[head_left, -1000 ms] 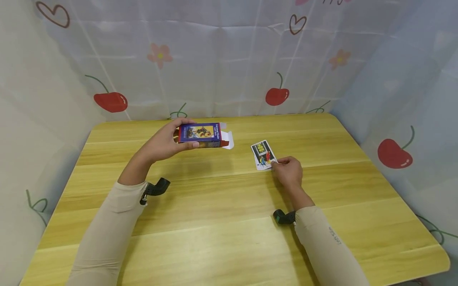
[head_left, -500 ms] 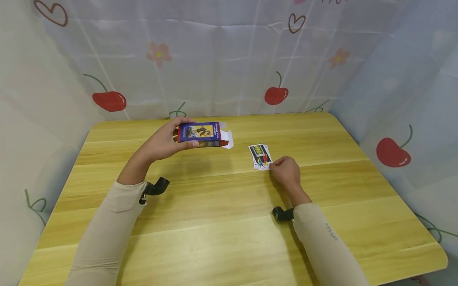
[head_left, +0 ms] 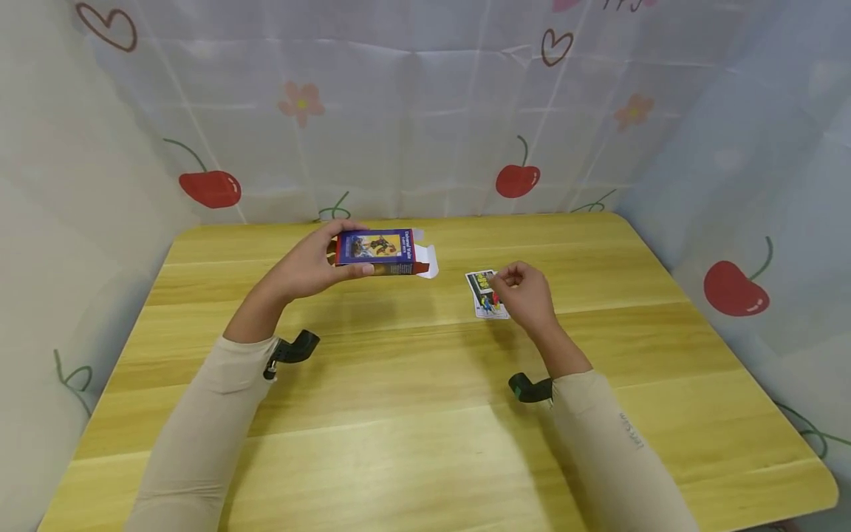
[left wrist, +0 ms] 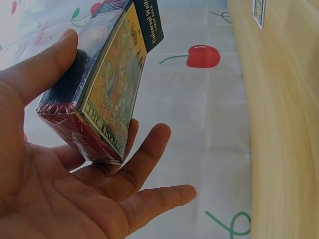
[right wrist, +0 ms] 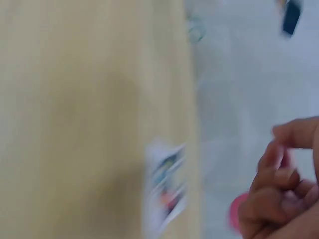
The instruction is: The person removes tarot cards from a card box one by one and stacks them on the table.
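Note:
My left hand point(head_left: 302, 262) grips a tarot card box point(head_left: 375, 247) above the table, thumb on its near side and fingers at its far side. The box lies roughly level, its white end flap point(head_left: 427, 260) open toward the right. In the left wrist view, the box point(left wrist: 99, 79) is tilted, with thumb and fingers on its sides. On the table lies a small stack of picture cards point(head_left: 487, 304), slightly fanned. My right hand point(head_left: 525, 295) hovers over the stack with curled fingers and partly hides it. Nothing shows in its grasp in the right wrist view, where the cards point(right wrist: 167, 186) look blurred.
The light wooden table point(head_left: 399, 428) ends against a white curtain point(head_left: 399, 148) with cherry prints at the back. More pale curtain hangs at both sides. A small black wrist camera point(head_left: 295, 347) juts from the left forearm, another black camera point(head_left: 530, 387) from the right.
My right hand laid the cards down on the stack, let go and rose up and slightly left above them. My left hand and the box have stayed nearly still.

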### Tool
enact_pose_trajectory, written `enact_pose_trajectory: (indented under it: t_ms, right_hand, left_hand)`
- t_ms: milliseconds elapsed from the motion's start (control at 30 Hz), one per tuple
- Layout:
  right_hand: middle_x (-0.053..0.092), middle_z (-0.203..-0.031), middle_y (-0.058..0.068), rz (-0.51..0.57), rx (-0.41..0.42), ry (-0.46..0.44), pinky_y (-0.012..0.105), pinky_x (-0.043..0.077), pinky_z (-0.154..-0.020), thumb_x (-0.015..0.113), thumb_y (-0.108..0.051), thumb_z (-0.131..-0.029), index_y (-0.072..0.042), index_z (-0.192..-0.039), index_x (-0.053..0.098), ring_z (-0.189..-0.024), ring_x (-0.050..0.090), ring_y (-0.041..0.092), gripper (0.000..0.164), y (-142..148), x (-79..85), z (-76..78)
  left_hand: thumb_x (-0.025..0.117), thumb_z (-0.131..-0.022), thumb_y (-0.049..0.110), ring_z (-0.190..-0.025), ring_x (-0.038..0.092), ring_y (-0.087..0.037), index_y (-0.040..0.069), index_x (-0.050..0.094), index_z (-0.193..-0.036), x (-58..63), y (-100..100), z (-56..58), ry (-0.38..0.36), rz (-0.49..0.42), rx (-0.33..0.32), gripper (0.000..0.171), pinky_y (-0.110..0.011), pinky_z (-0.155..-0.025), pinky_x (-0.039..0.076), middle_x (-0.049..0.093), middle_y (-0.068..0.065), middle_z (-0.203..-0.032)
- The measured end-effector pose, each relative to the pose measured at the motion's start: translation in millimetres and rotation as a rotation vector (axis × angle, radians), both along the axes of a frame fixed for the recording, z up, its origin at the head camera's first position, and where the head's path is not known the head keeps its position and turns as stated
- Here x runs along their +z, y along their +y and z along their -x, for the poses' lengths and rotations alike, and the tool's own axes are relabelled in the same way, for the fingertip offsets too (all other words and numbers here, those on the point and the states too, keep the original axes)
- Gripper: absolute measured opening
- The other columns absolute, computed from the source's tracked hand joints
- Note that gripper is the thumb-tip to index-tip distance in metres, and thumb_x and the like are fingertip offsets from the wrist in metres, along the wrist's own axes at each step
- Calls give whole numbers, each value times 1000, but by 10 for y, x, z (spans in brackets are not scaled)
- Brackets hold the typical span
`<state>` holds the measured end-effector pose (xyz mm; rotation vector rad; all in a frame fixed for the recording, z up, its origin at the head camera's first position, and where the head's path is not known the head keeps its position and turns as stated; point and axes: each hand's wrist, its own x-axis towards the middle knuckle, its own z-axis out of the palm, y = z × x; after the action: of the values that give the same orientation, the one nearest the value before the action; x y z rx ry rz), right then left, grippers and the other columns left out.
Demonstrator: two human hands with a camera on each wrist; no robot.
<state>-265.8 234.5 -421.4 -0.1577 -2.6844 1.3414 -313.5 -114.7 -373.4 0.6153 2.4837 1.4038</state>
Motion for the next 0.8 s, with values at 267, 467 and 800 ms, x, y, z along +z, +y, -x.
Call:
enact_pose_trajectory:
  t_ms: [267,467,800]
  right_hand:
    - [68,-86,1,153,292,32,26,49,-64,66,-26,-95,-9,-103,65,-80,61,17,19,-502,494,190]
    - [64,-80,4,116,375,-43,26,38,-51,68,-27,-94,-11,-101,67,-59,44,14,18,-683,553,354]
    - [65,-84,2,169,380,-154,23,35,-51,63,-21,-96,-8,-101,65,-65,46,13,13,-875,531,490]
  left_hand:
    - [77,-86,36,-120,54,-28,15,41,-144,-20,3,29,3,-9,7,71,-42,-93,54,46,-10,-140]
    - [77,-86,33,-119,54,-28,15,41,-144,-35,23,20,4,-31,1,70,-41,-92,55,46,-10,-140]
    - [78,-86,33,-117,55,-28,16,41,-144,-26,6,15,5,-23,15,71,-42,-92,55,48,-10,-138]
